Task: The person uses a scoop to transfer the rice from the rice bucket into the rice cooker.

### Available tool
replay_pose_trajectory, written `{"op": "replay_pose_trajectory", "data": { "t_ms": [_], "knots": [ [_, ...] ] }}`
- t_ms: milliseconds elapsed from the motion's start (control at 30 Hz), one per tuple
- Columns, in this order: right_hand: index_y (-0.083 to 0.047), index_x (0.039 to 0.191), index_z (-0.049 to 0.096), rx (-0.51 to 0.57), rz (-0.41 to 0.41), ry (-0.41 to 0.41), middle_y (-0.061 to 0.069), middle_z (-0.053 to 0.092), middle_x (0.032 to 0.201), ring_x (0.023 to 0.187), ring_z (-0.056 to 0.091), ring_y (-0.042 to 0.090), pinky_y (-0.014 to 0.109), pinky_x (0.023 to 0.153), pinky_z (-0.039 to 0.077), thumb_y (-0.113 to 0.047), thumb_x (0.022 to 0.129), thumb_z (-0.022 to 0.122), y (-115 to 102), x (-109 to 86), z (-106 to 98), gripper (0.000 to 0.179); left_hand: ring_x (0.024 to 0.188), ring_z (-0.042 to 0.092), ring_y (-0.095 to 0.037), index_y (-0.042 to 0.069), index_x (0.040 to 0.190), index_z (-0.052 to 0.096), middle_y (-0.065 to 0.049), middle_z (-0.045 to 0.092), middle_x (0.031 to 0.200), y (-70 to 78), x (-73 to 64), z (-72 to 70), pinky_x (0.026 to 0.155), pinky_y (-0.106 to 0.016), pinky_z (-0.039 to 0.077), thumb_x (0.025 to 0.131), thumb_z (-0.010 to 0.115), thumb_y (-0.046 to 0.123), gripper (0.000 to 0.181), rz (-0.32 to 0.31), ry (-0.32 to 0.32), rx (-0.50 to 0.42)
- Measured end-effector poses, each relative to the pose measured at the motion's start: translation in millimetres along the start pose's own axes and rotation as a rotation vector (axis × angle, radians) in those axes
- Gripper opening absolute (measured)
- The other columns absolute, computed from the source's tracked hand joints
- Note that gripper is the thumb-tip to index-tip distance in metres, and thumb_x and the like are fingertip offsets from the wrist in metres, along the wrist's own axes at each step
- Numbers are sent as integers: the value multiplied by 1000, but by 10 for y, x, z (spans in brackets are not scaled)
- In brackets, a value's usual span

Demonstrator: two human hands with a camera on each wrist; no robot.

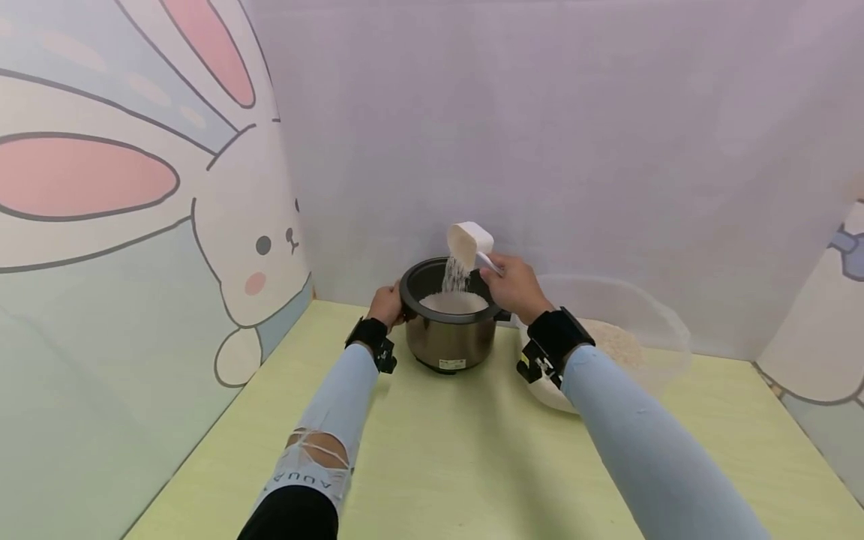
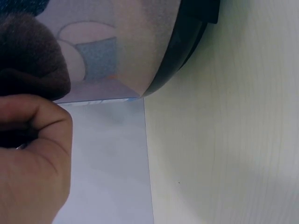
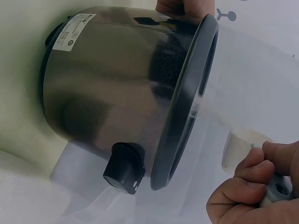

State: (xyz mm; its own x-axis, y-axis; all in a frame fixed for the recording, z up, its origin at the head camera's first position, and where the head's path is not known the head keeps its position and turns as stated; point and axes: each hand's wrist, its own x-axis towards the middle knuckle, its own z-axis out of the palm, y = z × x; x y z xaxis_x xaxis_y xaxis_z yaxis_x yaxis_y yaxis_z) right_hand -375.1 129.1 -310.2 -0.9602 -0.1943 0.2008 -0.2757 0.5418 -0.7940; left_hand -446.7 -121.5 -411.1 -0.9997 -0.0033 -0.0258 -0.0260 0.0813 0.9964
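Note:
A metallic brown rice cooker (image 1: 448, 341) with a dark rim stands upright and lidless at the far side of the table. White rice (image 1: 454, 304) lies inside it. My left hand (image 1: 386, 306) grips the cooker's left side just below the rim; in the left wrist view its fingers curl in against the cooker wall. My right hand (image 1: 518, 289) pinches the handle of a white measuring scoop (image 1: 481, 238), tilted above the cooker's opening. Grains of rice (image 1: 455, 277) stream from the scoop into the pot. The right wrist view shows the scoop (image 3: 236, 149) beyond the rim and a black side handle (image 3: 124, 170).
Right of the cooker sits a wide clear plastic container (image 1: 664, 330) holding more rice (image 1: 610, 341), partly behind my right forearm. The pale yellow table (image 1: 432, 457) meets a plain wall (image 1: 540, 135) behind and a rabbit-printed wall (image 1: 101, 360) on the left.

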Motion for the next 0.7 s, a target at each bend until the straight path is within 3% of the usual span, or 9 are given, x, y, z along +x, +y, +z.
{"op": "replay_pose_trajectory", "data": {
  "t_ms": [100,167,367,533,700],
  "knots": [
    [1,155,37,-23,-5,-6,27,44,153,129,50,37,46,94,41,-14,112,45,22,-31,-26,46,53,54,-11,5,86,58,-2,57,65,20,-18,-16,52,-24,45,112,39,39,47,-7,-19,-28],
    [1,155,38,-33,-14,-9,28,48,147,112,53,35,43,84,38,-14,112,45,38,-47,-46,46,54,54,-12,5,87,58,-2,58,65,42,-30,-22,52,-24,44,112,40,40,47,-9,-26,-32],
    [1,150,46,-67,-38,8,28,56,133,85,48,30,39,74,36,-13,111,47,143,-58,-100,41,52,51,-11,6,84,56,-1,56,63,34,-28,-8,51,-24,42,112,40,39,46,1,-28,-44],
    [3,148,49,-137,-44,18,28,60,130,79,49,28,36,72,37,-12,110,48,220,-86,-162,40,51,51,-11,5,87,57,-1,56,63,3,-8,2,51,-24,42,112,39,39,46,0,-19,-33],
    [5,144,52,-167,-65,15,28,62,128,90,55,31,37,76,39,-11,109,50,262,-113,-194,39,45,45,-9,6,85,55,-2,56,60,-51,90,-2,46,-24,40,112,38,42,48,7,23,39]
  ]
}}
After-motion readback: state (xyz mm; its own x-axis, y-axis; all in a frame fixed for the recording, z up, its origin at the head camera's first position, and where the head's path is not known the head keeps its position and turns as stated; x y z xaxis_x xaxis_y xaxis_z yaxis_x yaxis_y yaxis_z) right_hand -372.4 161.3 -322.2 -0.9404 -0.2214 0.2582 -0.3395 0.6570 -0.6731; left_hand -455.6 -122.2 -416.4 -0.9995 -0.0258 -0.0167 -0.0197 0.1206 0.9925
